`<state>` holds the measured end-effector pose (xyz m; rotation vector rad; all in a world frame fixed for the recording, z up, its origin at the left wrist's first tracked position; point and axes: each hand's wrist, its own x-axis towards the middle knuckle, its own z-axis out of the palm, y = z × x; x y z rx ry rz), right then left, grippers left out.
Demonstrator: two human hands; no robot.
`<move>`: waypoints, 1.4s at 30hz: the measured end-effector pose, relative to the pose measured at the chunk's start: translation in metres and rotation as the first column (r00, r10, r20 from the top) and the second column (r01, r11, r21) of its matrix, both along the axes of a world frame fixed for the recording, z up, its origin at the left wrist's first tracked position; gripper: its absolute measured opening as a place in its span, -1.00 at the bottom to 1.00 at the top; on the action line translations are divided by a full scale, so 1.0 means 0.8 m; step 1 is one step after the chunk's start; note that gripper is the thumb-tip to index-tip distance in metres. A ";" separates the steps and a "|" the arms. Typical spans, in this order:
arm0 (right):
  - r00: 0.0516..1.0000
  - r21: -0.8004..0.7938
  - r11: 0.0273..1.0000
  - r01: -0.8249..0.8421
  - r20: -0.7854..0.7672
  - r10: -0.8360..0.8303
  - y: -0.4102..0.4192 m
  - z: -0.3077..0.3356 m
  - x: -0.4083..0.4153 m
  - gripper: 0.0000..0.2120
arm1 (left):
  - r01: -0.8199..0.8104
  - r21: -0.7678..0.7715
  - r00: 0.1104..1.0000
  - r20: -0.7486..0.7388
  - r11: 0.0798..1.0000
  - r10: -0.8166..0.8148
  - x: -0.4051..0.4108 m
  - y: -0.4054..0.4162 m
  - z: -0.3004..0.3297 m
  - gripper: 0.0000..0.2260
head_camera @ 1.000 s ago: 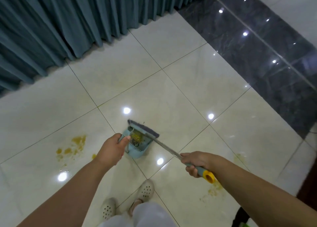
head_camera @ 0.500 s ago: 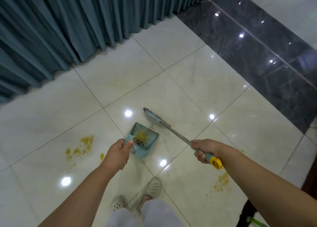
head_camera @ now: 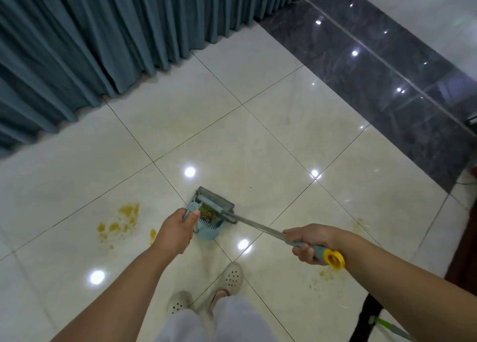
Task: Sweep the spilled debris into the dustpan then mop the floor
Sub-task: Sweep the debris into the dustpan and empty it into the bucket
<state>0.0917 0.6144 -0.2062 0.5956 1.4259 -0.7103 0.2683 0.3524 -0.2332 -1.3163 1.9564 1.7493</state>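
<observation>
My left hand (head_camera: 175, 232) grips the handle of a light blue dustpan (head_camera: 206, 232) that rests on the cream tile floor. Yellow-brown debris (head_camera: 206, 211) lies inside the pan. My right hand (head_camera: 308, 241) holds the broom (head_camera: 255, 225) by its teal grip with a yellow end cap. The grey broom head (head_camera: 215, 199) sits across the mouth of the dustpan. Yellow debris patches (head_camera: 121, 223) stain the floor to the left, and a fainter patch (head_camera: 325, 274) lies under my right wrist.
Teal curtains (head_camera: 103, 44) hang along the far left. A dark marble strip (head_camera: 387, 70) runs along the right. My feet in pale perforated clogs (head_camera: 231, 277) stand just behind the dustpan. A green mop handle (head_camera: 392, 328) shows at the bottom right.
The broom head, which was lifted away beyond the dustpan half a second ago, has come back down across the dustpan's mouth. My left hand keeps its hold on the dustpan.
</observation>
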 end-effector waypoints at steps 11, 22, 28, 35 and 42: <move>0.971 0.010 0.985 0.171 -0.168 -0.167 0.006 -0.017 -0.017 -0.90 | -0.063 0.041 0.998 -0.011 0.997 0.063 0.040 0.013 0.014 -0.73; 0.991 0.069 0.994 0.088 -0.103 -0.080 -0.007 -0.048 0.031 -0.92 | -0.009 0.027 0.999 0.031 1.000 0.008 0.065 0.003 0.006 -0.73; 0.993 0.047 0.992 -0.113 -0.008 0.114 0.000 -0.018 0.066 -0.58 | 0.028 0.006 0.999 0.028 1.000 -0.029 0.073 -0.003 0.005 -0.71; 0.986 0.040 0.993 -0.107 -0.121 0.111 0.006 0.002 0.055 -0.62 | -0.019 0.041 1.000 0.009 0.999 0.019 0.090 0.002 0.009 -0.72; 0.976 0.035 0.992 -0.122 -0.180 0.126 -0.036 -0.026 0.040 -0.64 | -0.077 0.075 0.997 0.001 0.994 0.077 0.118 0.015 0.015 -0.74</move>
